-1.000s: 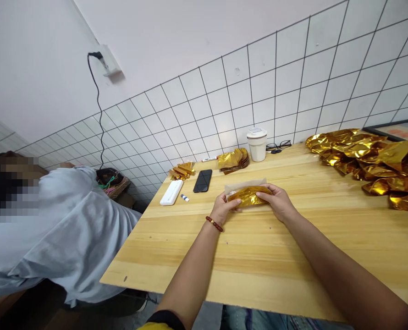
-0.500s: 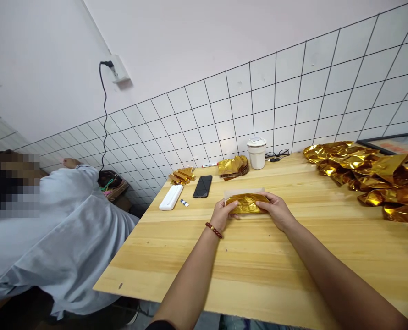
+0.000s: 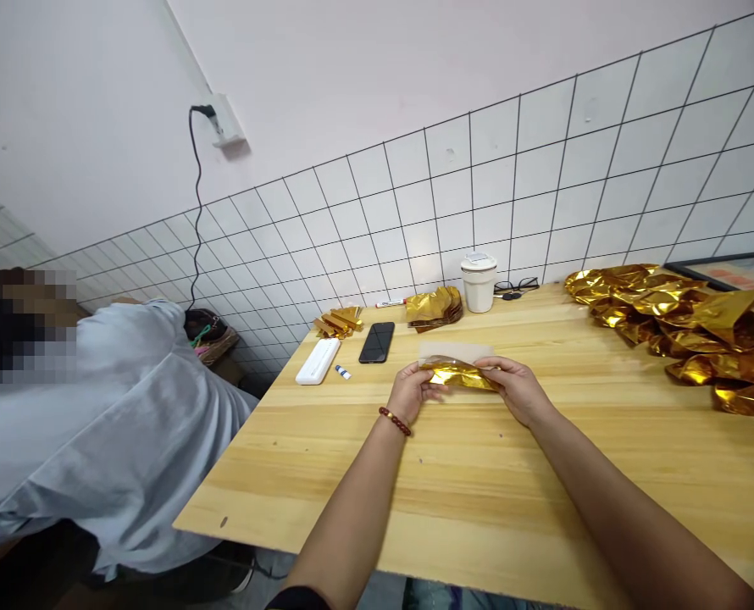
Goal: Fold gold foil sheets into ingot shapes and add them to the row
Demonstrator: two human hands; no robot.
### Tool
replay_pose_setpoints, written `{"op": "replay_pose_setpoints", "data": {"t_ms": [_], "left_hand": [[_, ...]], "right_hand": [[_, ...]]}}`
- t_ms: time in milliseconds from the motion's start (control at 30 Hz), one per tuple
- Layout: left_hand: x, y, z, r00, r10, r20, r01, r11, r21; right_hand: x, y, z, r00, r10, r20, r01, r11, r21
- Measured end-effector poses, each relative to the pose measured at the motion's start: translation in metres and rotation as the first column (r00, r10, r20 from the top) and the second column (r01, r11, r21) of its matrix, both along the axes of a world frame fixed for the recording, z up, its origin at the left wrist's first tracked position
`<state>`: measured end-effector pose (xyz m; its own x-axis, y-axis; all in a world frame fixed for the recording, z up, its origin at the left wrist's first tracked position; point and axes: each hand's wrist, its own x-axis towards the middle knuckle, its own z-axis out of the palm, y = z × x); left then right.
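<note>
Between my hands is a sheet of gold foil paper [image 3: 458,374], bent along its length, with a pale strip of its backing standing up behind the shiny part. My left hand [image 3: 410,391] pinches its left end, some fingers tucked underneath. At the right end, my right hand [image 3: 518,390] grips the foil between thumb and fingers. A beaded bracelet [image 3: 395,421] circles my left wrist. The sheet is held just over the wooden table [image 3: 453,500]. Beyond it lies a stack of gold foil sheets [image 3: 433,308].
Folded gold foil pieces [image 3: 682,326] pile up at the right. Left of my hands are a phone [image 3: 377,342], a white case [image 3: 317,361], a small blue-and-white tube [image 3: 342,372] and foil strips [image 3: 339,322]. A lidded cup [image 3: 479,283] and glasses [image 3: 518,286] stand near the wall. A person in grey [image 3: 129,432] sits left.
The foil has bent further: its gold face is now a narrower band, and more pale backing shows behind it. My thumbs have shifted towards the upper edge.
</note>
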<state>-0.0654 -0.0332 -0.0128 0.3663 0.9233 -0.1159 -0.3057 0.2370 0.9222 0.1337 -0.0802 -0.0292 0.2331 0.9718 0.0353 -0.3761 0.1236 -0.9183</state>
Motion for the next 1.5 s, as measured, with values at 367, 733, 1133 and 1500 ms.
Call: {"op": "replay_pose_setpoints", "data": {"t_ms": [367, 733, 1133, 1500], "left_hand": [[0.003, -0.008, 0.002, 0.998, 0.049, -0.036, -0.041, 0.979, 0.199], [0.003, -0.007, -0.003, 0.998, 0.05, -0.032, -0.044, 0.985, 0.167], [0.001, -0.007, 0.001, 0.999, 0.028, 0.025, -0.029, 0.999, 0.032], [0.002, -0.007, 0.006, 0.994, -0.02, 0.109, 0.022, 1.0, -0.017]], "right_hand": [[-0.002, -0.006, 0.006, 0.995, 0.07, 0.077, -0.071, 0.997, 0.006], [0.0, -0.006, 0.003, 0.998, 0.049, 0.047, -0.051, 0.998, 0.034], [0.005, -0.006, 0.003, 0.989, 0.122, 0.088, -0.119, 0.992, -0.041], [0.003, -0.006, 0.004, 0.993, 0.037, 0.111, -0.035, 0.999, -0.018]]}}
